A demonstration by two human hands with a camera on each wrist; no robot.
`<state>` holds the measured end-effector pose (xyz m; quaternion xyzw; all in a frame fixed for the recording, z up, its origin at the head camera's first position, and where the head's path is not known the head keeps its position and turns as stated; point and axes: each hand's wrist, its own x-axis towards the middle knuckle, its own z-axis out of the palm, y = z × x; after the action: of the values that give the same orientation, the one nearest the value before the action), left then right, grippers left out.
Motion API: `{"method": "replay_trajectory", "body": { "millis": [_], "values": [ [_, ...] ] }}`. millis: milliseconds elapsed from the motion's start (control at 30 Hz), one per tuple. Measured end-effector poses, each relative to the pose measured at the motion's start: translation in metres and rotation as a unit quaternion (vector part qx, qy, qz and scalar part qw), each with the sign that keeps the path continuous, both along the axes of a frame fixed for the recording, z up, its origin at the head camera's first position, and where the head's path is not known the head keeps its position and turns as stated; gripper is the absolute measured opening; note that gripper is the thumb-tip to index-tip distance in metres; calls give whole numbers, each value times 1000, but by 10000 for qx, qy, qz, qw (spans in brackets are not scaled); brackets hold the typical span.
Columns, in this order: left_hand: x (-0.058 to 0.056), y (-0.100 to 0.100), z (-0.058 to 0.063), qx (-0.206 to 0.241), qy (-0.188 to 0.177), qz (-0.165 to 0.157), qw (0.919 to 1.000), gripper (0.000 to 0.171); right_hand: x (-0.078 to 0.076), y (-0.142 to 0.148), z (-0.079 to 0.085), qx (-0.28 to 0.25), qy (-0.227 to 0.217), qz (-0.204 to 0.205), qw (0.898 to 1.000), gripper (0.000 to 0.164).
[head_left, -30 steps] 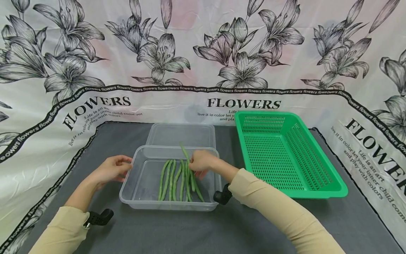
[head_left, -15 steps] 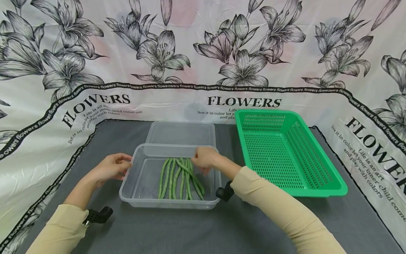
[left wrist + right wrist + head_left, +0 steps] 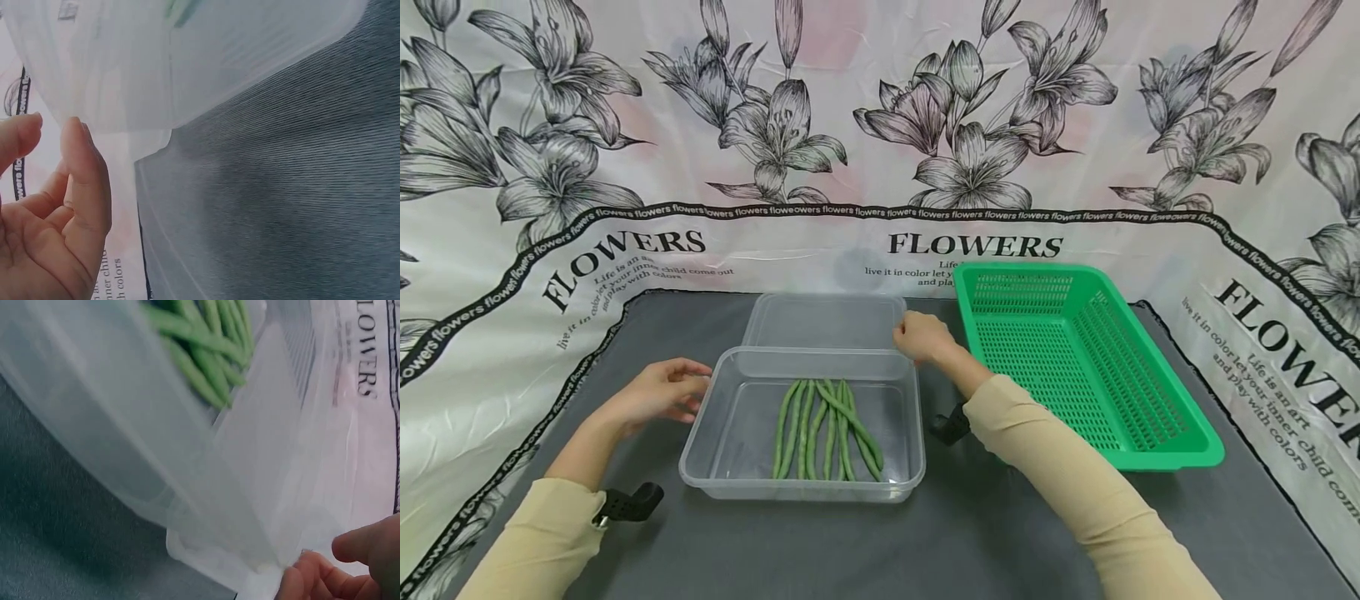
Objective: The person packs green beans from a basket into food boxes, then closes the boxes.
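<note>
Several green beans (image 3: 827, 429) lie side by side in a clear plastic box (image 3: 722, 421), one crossing over the others. My left hand (image 3: 658, 396) is at the left rim of the box. In the left wrist view its thumb and fingers (image 3: 84, 175) stand apart, with nothing between them. Behind the box lies a clear flat lid (image 3: 827, 321), its front edge hidden by the box. My right hand (image 3: 922, 336) is over the right edge of this lid, near the box's back right corner. The right wrist view shows a gap between its thumb and fingers (image 3: 306, 575).
A green perforated basket (image 3: 1157, 367) stands to the right of the box, behind my right forearm. Grey cloth (image 3: 820, 554) covers the table. A white flower-printed sheet (image 3: 820, 158) hangs behind and along both sides.
My right hand let go of a bean, which now lies across the others in the box. It then moved back and right to the lid's edge. The left hand stays by the rim.
</note>
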<state>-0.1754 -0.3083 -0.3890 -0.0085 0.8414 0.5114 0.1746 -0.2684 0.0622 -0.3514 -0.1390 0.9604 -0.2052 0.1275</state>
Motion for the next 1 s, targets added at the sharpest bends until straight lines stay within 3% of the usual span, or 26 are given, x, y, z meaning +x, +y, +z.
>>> {"method": "replay_trajectory", "body": {
  "millis": [200, 433, 567, 667, 800, 900, 967, 1000],
  "values": [
    [-10, -6, 2, -27, -2, 55, 10000, 50, -13, 6, -6, -9, -92, -428, 9990, 31],
    [-32, -13, 3, -225, 10, -153, 9996, 59, -28, 14, -3, -657, -1210, -609, 9886, 44],
    [-44, -17, 0, -322, -133, -333, 9988, 61, -40, 17, -7, -1027, -1559, -740, 9796, 45],
    [-50, -17, -4, -326, -242, -421, 9983, 62, -69, 22, -37, -1156, -1613, -632, 9781, 47],
    [-54, -17, -9, -231, -264, -566, 9978, 62, -120, 30, -100, -997, -1650, -424, 9803, 51],
    [-56, -16, -13, -74, -250, -713, 9971, 62, -144, 32, -135, -834, -1777, -311, 9800, 55],
    [-57, -14, -16, 23, -258, -793, 9965, 64, -148, 33, -143, -957, -1990, -230, 9750, 58],
    [-57, -13, -18, 55, -268, -806, 9964, 66, -141, 32, -135, -1017, -2133, -260, 9713, 57]
  ]
}}
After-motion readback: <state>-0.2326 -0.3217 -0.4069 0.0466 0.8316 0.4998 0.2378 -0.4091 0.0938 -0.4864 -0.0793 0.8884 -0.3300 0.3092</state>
